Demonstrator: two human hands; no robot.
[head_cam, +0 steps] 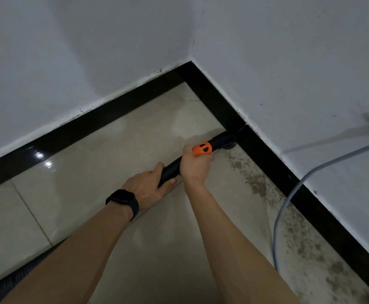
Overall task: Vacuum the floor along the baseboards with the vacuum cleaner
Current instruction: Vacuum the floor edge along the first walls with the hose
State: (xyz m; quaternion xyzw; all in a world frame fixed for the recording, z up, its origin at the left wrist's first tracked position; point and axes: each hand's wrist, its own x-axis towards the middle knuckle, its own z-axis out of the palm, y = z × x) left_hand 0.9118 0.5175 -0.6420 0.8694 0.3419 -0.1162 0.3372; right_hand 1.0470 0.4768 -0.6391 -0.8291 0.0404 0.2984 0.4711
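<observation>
A black vacuum wand (172,170) with an orange collar (201,149) points toward the right wall. Its black nozzle (226,141) rests on the floor against the black baseboard (264,159). My right hand (195,165) grips the wand just behind the orange collar. Lower on the wand, my left hand (145,186), with a dark watch on its wrist, also holds it. Brownish dirt (255,183) is strewn on the beige tiles along the right baseboard, nearer to me than the nozzle.
White walls meet at a corner (191,60) ahead, with a second black baseboard (91,123) along the left wall. A grey cable (288,200) hangs from the right wall down onto the floor. The ribbed black vacuum hose (6,281) lies at lower left.
</observation>
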